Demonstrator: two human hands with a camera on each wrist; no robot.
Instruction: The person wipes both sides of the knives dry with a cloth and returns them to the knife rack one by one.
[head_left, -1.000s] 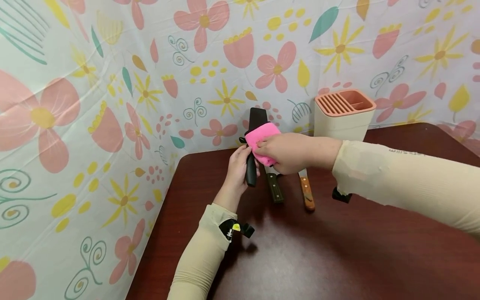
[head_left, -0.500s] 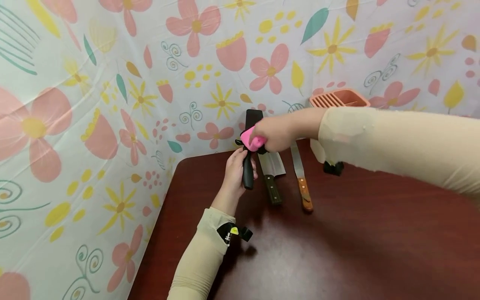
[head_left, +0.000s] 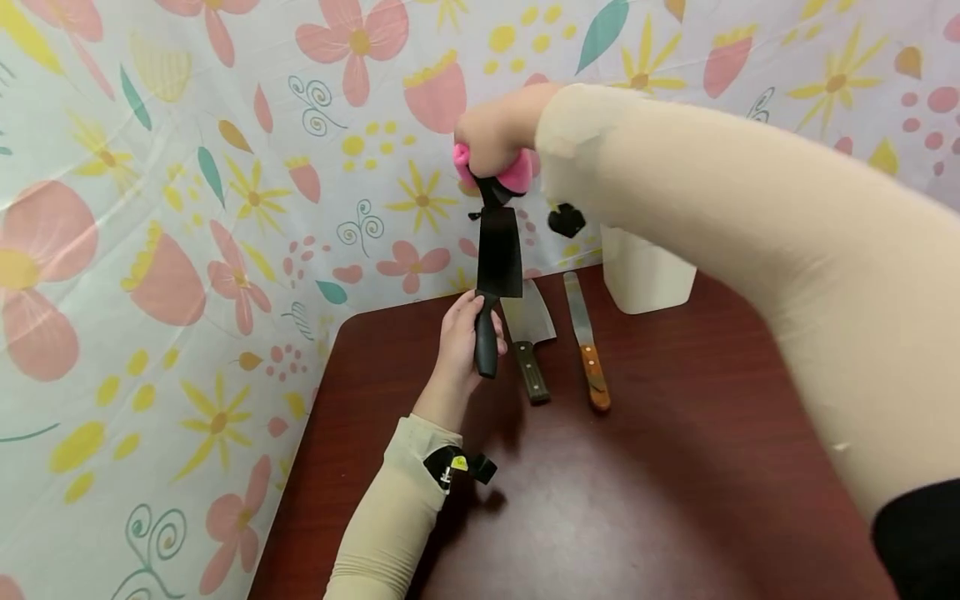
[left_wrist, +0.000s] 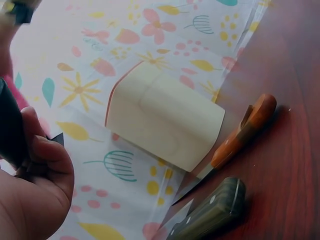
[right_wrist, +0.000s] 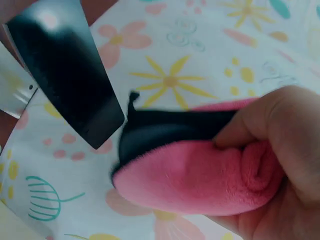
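L hand (head_left: pixel 457 342) grips a smooth, matte black handle, fingers curled round it; the broad, flat black blade (head_left: pixel 498 254) of this knife points up & away above the surface (head_left: pixel 675 483), which is dark reddish-brown, glossy w/ a wood-like grain. R hand (head_left: pixel 491 133) pinches a fuzzy pink cloth (right_wrist: pixel 185 177), folded w/ a rolled end & a slick-looking black underside (right_wrist: pixel 170 130) w/ a small black loop at its edge. Cloth is up beyond the blade's tip, just beside it; whether they touch is hard to tell, R wrist view's a bit blurry. Flat on the surface, partly behind the black blade in head view: a cleaver (head_left: pixel 531 315), wide shiny metal, dark green-brown riveted handle. Near it, to the right, a long narrow metal knife (head_left: pixel 577 308) w/ a rounded tip & orange-brown wooden handle, also riveted. Further right, a cream container (head_left: pixel 648 271), smooth, rounded corners, thin orange rim seen in L wrist view. Bg is a wrinkled white fabric (head_left: pixel 247 75) w/ pink, yellow & teal floral print.
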